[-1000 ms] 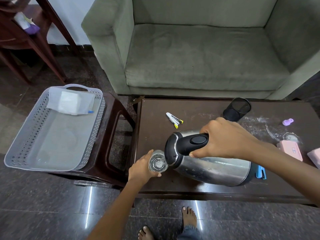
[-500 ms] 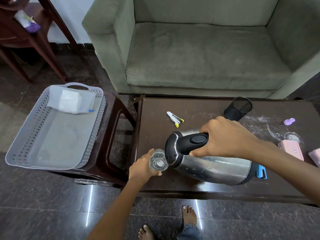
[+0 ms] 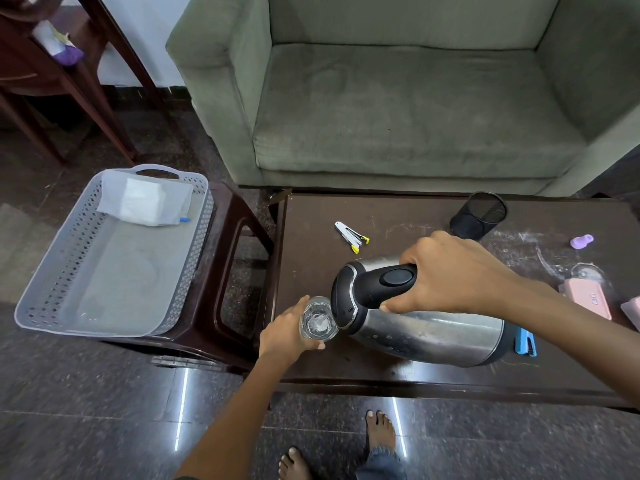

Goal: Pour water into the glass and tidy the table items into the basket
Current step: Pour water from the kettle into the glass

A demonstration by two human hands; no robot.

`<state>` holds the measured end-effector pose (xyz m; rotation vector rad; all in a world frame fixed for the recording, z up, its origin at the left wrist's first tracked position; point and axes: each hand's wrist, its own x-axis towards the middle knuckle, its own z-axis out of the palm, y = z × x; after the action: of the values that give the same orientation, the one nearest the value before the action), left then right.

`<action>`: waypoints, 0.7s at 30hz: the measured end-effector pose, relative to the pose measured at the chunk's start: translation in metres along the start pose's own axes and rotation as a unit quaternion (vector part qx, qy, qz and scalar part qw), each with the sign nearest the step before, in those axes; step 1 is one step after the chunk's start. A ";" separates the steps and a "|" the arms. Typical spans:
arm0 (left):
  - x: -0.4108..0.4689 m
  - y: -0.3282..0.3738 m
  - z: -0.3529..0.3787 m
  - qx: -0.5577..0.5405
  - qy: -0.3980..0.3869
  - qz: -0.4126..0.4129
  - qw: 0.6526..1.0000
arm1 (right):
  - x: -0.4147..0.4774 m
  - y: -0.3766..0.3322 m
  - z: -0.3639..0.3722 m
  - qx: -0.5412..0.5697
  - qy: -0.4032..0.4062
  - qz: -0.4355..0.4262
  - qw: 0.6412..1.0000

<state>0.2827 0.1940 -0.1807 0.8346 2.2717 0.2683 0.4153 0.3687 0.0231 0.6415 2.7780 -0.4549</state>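
Essentially we find nothing changed since the earlier frame: our right hand [image 3: 450, 271] stays clenched on the tipped kettle [image 3: 426, 327], our left hand [image 3: 285, 332] stays wrapped round the glass [image 3: 318, 323] at the table's [image 3: 311, 271] near-left corner.

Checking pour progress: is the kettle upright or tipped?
Tipped. The kettle lies nearly sideways in the right hand, its spout over the glass held by the left hand.

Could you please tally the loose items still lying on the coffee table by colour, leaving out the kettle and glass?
White-yellow: 1, stapler
Black: 1, mesh cup
Purple: 1, small piece
Pink: 2, case, edge item
Blue: 1, stapler
Total: 6
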 end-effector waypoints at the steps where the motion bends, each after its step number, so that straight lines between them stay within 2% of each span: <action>1: 0.000 0.000 0.000 0.000 0.000 0.000 1.000 | 0.000 0.000 0.000 0.003 0.000 0.000 1.000; 21: 0.000 -0.002 0.001 -0.013 0.007 0.007 1.000 | 0.004 -0.003 0.002 -0.012 -0.010 -0.008 1.000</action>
<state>0.2825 0.1930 -0.1824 0.8381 2.2715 0.3106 0.4105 0.3674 0.0205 0.6075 2.7664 -0.4281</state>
